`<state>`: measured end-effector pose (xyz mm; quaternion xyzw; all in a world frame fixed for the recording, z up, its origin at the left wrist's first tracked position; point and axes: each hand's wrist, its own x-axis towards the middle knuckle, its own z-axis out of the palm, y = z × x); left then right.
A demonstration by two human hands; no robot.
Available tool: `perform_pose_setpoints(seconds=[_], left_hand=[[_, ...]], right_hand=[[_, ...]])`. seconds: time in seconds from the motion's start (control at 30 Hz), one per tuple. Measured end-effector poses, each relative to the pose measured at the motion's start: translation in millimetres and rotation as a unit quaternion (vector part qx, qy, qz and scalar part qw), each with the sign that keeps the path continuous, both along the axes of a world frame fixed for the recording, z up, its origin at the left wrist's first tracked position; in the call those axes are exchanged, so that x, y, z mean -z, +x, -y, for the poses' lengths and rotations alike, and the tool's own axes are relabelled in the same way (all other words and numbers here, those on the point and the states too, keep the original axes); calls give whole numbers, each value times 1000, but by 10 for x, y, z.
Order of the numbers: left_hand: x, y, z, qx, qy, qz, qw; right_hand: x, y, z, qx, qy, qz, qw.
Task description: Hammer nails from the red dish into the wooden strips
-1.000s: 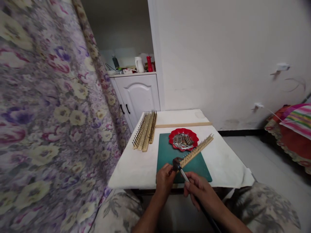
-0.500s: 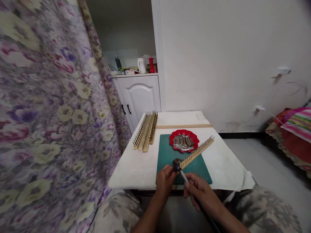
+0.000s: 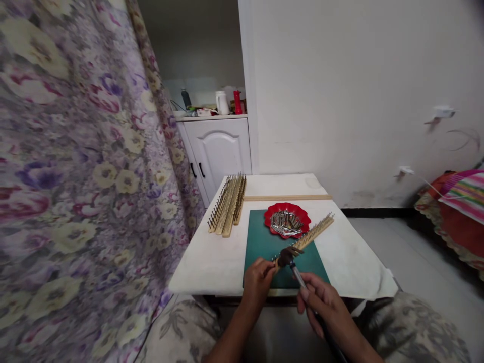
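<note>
My right hand [image 3: 320, 298] is closed around the handle of a claw hammer [image 3: 297, 274]. The hammer's dark head is over the near part of a narrow wooden strip [image 3: 316, 234], partly hiding it; whether it touches a nail I cannot tell. Rows of upright nails stand along this strip, which slants away to the right over a green mat [image 3: 260, 237]. My left hand [image 3: 258, 278] is closed at the strip's near end, thumb and fingers pinched on it. Just beyond the strip sits a red scalloped bowl [image 3: 307, 220] with many loose nails.
Several nail-studded wooden strips [image 3: 227, 228] lie side by side at the table's left. A long bare wooden strip [image 3: 287, 197] lies across the back of the white-covered table [image 3: 212, 262]. A floral curtain [image 3: 94, 201] hangs to the left, and a white cabinet [image 3: 219, 151] stands behind.
The hammer head has moved right and slightly away from my left hand, over the strip, and my right hand has shifted right with it. My left hand stays at the strip's near end.
</note>
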<state>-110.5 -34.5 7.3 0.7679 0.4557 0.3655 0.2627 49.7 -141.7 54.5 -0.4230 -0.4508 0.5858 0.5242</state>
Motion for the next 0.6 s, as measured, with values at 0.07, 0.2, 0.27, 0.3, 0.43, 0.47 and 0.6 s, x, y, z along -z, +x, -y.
perform_pose_setpoints(seconds=[0.07, 0.2, 0.27, 0.3, 0.43, 0.47, 0.6], left_hand=[[-19, -16, 15, 9, 2, 6, 1000], [-55, -62, 47, 19, 15, 7, 1000], [-75, -88, 61, 23, 19, 1, 1000], [-86, -102, 66, 24, 20, 0, 1000], [-154, -156, 45, 2, 17, 9, 1000], [-178, -166, 23, -9, 16, 12, 1000], [-314, -152, -153, -49, 16, 18, 999]], right_hand=[[82, 73, 50, 15, -5, -10, 1000], [269, 168, 106, 45, -26, -23, 998], [355, 188, 114, 56, -38, -26, 997], [394, 196, 114, 58, -42, -28, 997], [520, 231, 99, 40, -58, -48, 996], [543, 242, 95, 39, -62, -51, 996], [599, 288, 97, 48, -72, -50, 995]])
